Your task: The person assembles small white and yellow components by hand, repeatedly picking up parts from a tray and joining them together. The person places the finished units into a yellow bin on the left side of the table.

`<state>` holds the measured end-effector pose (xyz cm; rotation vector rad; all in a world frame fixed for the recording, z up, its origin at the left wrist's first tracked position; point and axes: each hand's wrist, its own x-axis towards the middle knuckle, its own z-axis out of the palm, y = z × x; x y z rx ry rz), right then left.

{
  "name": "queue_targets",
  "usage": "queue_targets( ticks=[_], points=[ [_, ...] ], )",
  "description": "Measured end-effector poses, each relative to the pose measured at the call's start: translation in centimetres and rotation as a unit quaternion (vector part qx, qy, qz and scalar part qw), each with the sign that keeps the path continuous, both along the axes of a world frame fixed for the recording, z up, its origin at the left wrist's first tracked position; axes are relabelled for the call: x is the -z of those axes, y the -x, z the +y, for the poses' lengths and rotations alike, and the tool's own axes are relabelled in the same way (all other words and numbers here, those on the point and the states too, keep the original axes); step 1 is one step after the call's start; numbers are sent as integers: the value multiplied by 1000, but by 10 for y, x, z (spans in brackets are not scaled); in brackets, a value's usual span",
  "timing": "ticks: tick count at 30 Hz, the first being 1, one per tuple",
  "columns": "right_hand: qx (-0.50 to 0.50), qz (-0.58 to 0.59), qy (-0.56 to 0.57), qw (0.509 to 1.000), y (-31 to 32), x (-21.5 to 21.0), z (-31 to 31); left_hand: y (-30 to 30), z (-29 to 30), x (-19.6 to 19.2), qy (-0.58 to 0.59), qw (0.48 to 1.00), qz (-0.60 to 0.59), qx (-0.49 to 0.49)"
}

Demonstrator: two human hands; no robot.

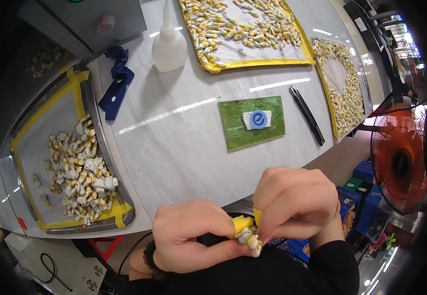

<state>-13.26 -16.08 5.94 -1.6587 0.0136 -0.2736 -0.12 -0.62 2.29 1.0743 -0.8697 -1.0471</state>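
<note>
Both hands are curling close together below the table edge, left hand (189, 236) and right hand (294, 204) pinching a small white part (251, 239) wrapped with yellow tape (243, 224). Its long axis is running diagonally, white tip pointing down-right

A green rectangular card (251, 123) lies flat on the pale table, right of centre, and on it sits a small white label (257, 119) with a round blue mark in its middle. At the table's far edge stands a white squeeze bottle (169, 44) with a long thin nozzle, upright and plain-sided. On the far right, beyond the table, a small white sign (360, 23) is fixed to a dark surface; it is too small to tell more. In the lower right, under the table's edge, blue crates (366, 173) are stacked, possibly holding packed goods, though the view there is dim.
</note>
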Motion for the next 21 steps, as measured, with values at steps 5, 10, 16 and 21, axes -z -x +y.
queue_targets(
  ticks=[5,10,16,21],
  points=[
    [-15,-16,12,1000,-1,2,2,3,0,-3,13,999,-25,-24],
    [-26,-22,21,999,0,3,1,3,-1,-3,12,1000,-24,-11],
    [-32,-31,12,999,-1,7,0,2,-1,-2,2,1000,-21,-4],
    [-29,-38,18,999,1,8,0,0,-2,-6,-5,999,-47,-9]
  ],
)
